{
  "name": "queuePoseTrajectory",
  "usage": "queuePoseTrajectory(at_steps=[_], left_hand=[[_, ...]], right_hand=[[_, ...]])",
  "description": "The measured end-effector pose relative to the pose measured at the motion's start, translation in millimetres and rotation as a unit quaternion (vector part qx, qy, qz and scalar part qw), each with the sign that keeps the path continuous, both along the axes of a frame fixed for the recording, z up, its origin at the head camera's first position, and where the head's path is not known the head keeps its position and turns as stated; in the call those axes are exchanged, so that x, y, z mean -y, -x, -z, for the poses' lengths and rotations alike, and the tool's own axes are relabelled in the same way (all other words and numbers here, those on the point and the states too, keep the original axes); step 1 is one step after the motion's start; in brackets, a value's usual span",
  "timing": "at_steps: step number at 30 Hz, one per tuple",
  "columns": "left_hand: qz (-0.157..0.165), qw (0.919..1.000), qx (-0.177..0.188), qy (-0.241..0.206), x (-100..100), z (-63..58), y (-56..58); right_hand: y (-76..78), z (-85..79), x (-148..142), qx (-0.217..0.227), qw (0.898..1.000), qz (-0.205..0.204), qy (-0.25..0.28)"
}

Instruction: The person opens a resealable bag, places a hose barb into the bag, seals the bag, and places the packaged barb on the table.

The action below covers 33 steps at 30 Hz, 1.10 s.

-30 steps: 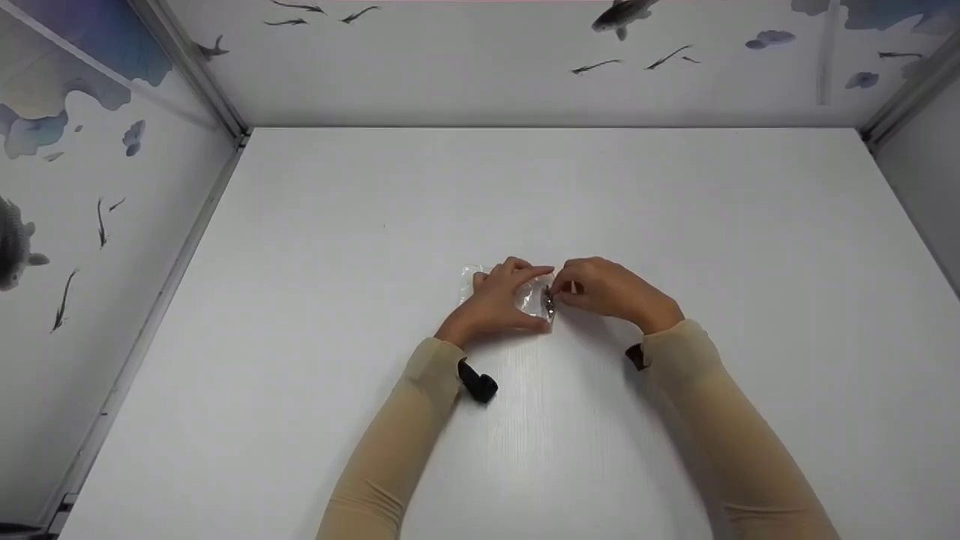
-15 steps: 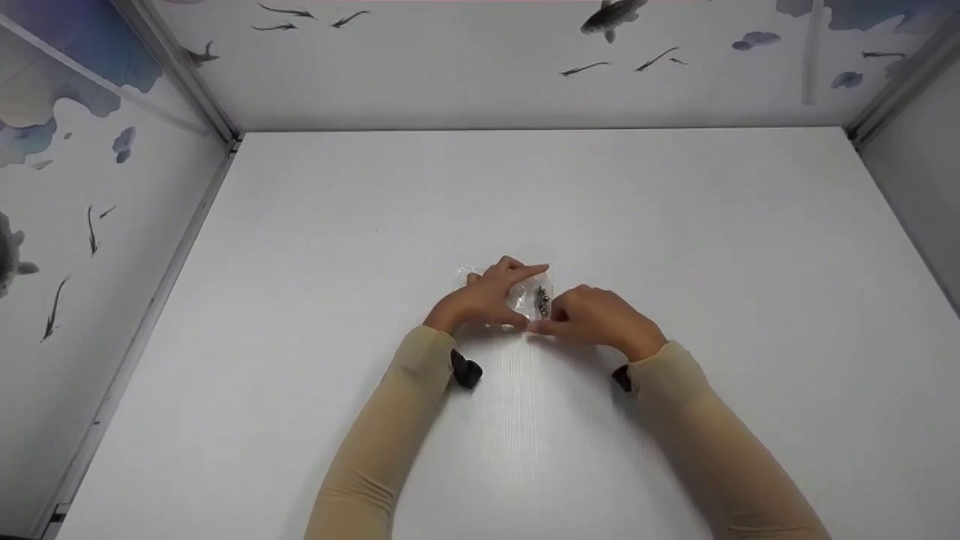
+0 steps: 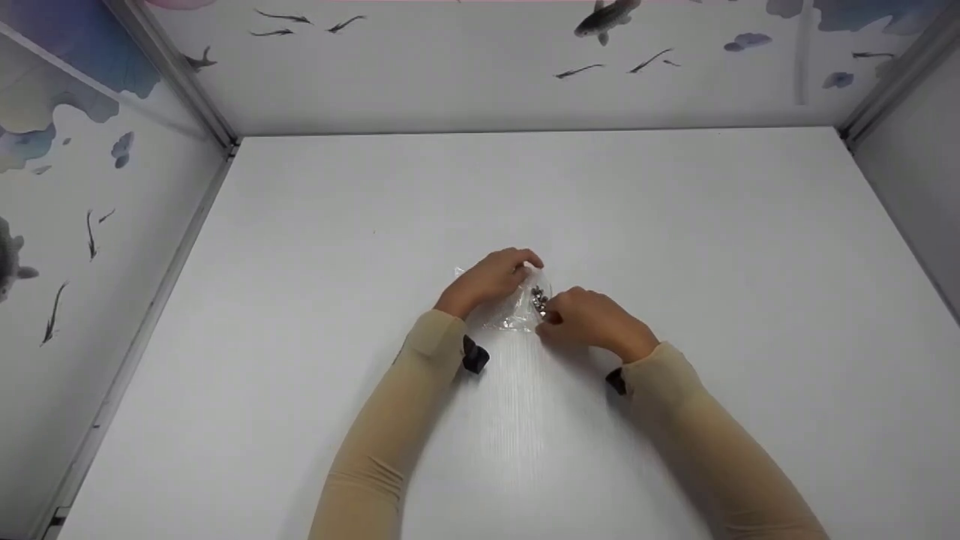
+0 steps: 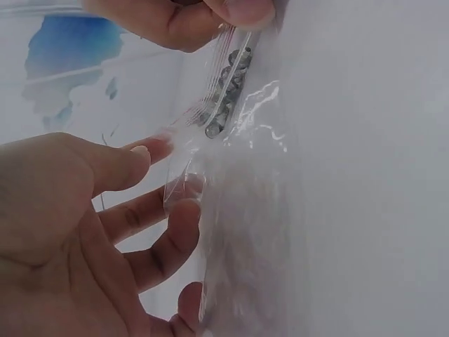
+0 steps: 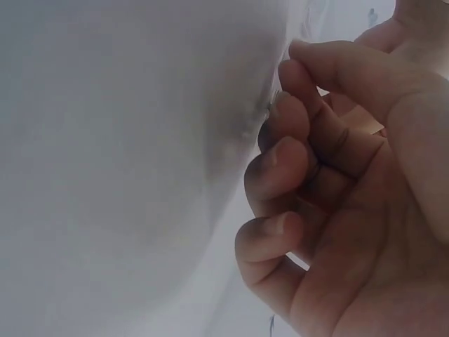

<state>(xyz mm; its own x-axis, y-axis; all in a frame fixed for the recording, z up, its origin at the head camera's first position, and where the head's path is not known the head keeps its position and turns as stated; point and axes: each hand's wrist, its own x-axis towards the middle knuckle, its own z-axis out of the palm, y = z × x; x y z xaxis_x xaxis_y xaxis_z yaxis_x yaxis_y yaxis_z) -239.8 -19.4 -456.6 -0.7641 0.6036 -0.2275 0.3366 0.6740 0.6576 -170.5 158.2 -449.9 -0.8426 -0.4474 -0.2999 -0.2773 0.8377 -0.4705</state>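
Observation:
A clear plastic zip bag (image 3: 516,318) lies on the white table between both hands. Small shiny metal pieces (image 3: 538,300) are gathered at its right end; the left wrist view shows the metal pieces (image 4: 228,91) lined up beside the zip strip. My right hand (image 3: 592,322) pinches the bag's near right corner between thumb and forefinger, its other fingers curled in. Over the bag's far left part is my left hand (image 3: 491,277), fingers loosely bent and thumb apart from them. In the left wrist view, its fingertips (image 4: 184,221) are against the film of the bag.
The white table (image 3: 675,210) spreads out on all sides of the bag. Behind it and to the left stand white panels (image 3: 420,82) printed with fish and plants. A black wrist strap (image 3: 475,355) shows at the left cuff.
My right hand has moved from the bag's right edge to its near right corner. The left thumb has left the bag's near edge, and that hand has shifted away from me.

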Motion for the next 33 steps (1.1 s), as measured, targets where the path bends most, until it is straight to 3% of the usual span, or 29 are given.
queuePoseTrajectory(at_steps=[5, 8, 12, 20, 26, 33], left_hand=[[-0.035, 0.9992, -0.019, 0.005, -1.7, 0.0, -1.2], [-0.047, 0.9975, -0.053, 0.004, 1.1, 0.4, -2.7], [-0.063, 0.9946, -0.08, -0.022, 8.9, 0.3, -4.5], [-0.086, 0.9875, -0.049, -0.122, 27.0, -9.7, -2.1], [-0.114, 0.9812, -0.025, -0.153, 36.5, -21.3, -4.9], [-0.151, 0.9731, -0.008, -0.174, 38.4, -33.6, -12.6]], right_hand=[[0.8, -2.3, -5.3, -0.005, 1.0, -0.001, 0.015], [2.1, -5.5, -10.4, -0.013, 1.0, -0.004, 0.02], [4.1, -10.3, -19.2, -0.037, 0.999, -0.012, 0.035], [10.5, -26.4, -38.0, -0.087, 0.994, 0.006, 0.064], [15.5, -35.8, -46.7, -0.141, 0.986, 0.032, 0.088], [16.2, -41.1, -53.0, -0.19, 0.97, 0.037, 0.15]])
